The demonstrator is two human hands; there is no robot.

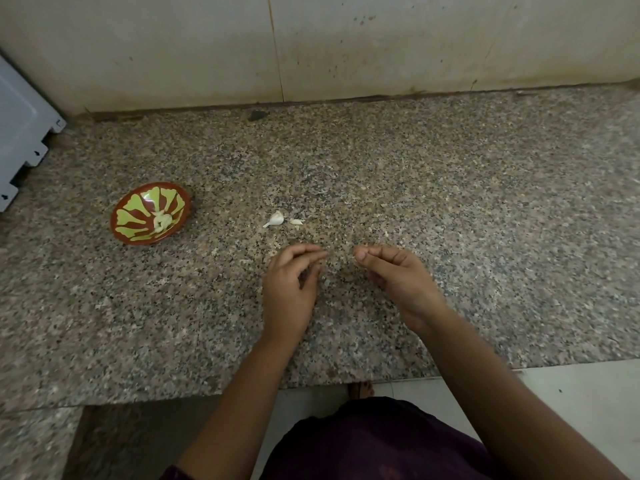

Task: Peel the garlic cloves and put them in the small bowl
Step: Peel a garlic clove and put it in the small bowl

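A small red-brown bowl (pixel 119 213) with a yellow-green leaf pattern sits on the counter at the left, with peeled garlic cloves (pixel 162 221) inside it. An unpeeled garlic clove (pixel 275 219) lies at mid-counter, and a smaller garlic piece (pixel 296 222) lies just right of it. My left hand (pixel 291 285) hovers just in front of them, its fingers loosely bent and holding nothing. My right hand (pixel 394 271) is level with it to the right. Its fingers are curled in with the thumb against the fingertips, and nothing shows between them.
The speckled granite counter (pixel 450 188) runs back to a stained wall (pixel 311 46). A white appliance corner (pixel 20 133) juts in at the far left. A dark speck (pixel 257 115) lies by the wall. Tiny peel flecks are scattered near the cloves.
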